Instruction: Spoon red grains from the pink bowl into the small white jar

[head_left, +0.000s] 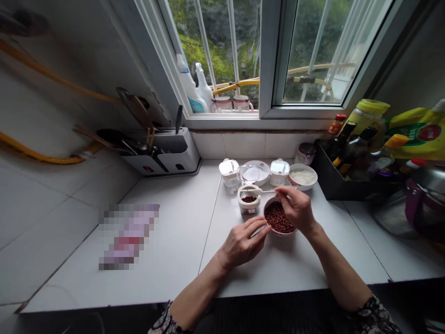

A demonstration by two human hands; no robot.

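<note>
Right hand [295, 208]: closed, pinching white spoon [255, 191] over open jar [249, 199]
Left hand [245, 241]: partly open, fingers at left rim of bowl [280, 217]
Bowl: on bench [167, 241], just right of open jar, holds dark red bits
Behind: two lidded jars [279, 171], white dish [255, 172]

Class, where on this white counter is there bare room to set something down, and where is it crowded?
Bare counter stretches between the pixelated item and left hand, in front of the utensil holder. Another patch lies between right forearm and black box. Crowded: open jar, bowl and lidded containers stand close together.
</note>
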